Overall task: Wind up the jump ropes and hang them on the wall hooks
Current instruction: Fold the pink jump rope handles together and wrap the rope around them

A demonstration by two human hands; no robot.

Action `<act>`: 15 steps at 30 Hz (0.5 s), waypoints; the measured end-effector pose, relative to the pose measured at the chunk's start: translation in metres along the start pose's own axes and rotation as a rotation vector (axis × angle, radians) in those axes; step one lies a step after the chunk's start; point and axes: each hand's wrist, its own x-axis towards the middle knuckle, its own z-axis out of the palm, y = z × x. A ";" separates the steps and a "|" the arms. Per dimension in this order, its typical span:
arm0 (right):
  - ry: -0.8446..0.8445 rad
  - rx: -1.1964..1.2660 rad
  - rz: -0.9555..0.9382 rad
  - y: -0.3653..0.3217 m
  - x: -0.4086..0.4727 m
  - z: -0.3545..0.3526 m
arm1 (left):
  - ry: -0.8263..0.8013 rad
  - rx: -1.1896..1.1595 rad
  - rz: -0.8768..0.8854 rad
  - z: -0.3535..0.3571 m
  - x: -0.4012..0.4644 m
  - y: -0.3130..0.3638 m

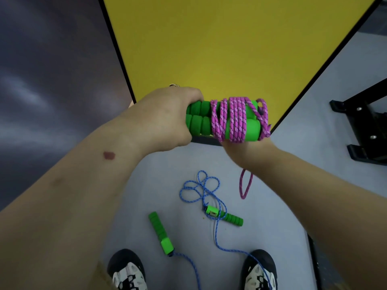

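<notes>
Left hand [165,118] fingers gripping green handles [201,120] (paired), pink rope [236,120] coiled; right hand [243,149] fingers hidden

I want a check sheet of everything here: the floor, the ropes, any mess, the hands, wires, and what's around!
Surface: pale grey floor, with a yellow panel beyond.
Job's things: pink rope coiled around two green handles held together, a loop hanging loose; blue rope unwound on the floor, its two green handles lying apart.
Clutter: nothing seen.
Grips: left hand shut on the handles; right hand beneath the coil, fingers hidden.
Cables: nothing seen.
Surroundings: black metal frame at right; two shoes at bottom; no wall hooks visible.
</notes>
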 end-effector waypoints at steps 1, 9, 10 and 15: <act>0.062 0.003 -0.004 -0.013 -0.002 -0.002 | 0.057 0.032 -0.011 0.003 0.001 -0.002; -0.039 0.176 0.093 -0.070 -0.020 -0.034 | 0.367 0.251 -0.018 0.022 0.008 -0.008; -0.077 0.256 0.126 -0.073 -0.021 -0.040 | 0.382 0.269 -0.015 0.024 0.008 -0.006; -0.179 0.441 0.234 -0.085 -0.030 -0.069 | 0.442 0.316 -0.013 0.024 0.008 -0.005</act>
